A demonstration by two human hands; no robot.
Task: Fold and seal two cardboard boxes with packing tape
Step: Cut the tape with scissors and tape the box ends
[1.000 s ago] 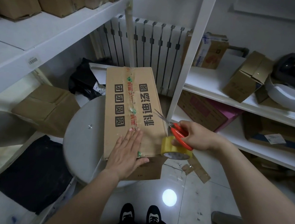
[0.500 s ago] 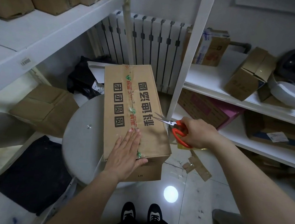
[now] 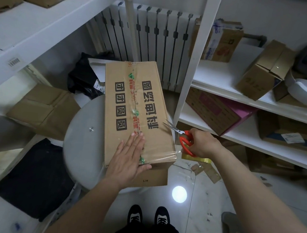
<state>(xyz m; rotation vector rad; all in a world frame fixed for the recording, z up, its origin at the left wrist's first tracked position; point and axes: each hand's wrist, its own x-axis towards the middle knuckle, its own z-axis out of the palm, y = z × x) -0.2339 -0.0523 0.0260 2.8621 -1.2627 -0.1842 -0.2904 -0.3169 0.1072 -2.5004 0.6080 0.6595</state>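
Note:
A long brown cardboard box point(image 3: 137, 106) with black printed characters lies closed on a round grey stool point(image 3: 82, 140). My left hand point(image 3: 129, 157) presses flat on the box's near end, fingers straight. My right hand point(image 3: 202, 144) grips orange-handled scissors point(image 3: 184, 139), blades pointing left at the box's right edge. A yellowish tape roll point(image 3: 196, 158) hangs just under that hand, off the box's near right corner. A strip of clear tape point(image 3: 164, 155) runs from the roll across the box's near end.
White shelving stands on both sides, loaded with cardboard boxes point(image 3: 264, 71). A white radiator point(image 3: 151, 35) is behind the stool. Another folded box point(image 3: 43, 109) lies at the left, a dark cloth point(image 3: 32, 176) on the floor. Cardboard scraps point(image 3: 207, 172) litter the tiles.
My right hand dropped the tape roll below the box's right side, then drew it toward the near corner, stretching tape over the box end. The scissors stayed in hand. My left hand kept pressing.

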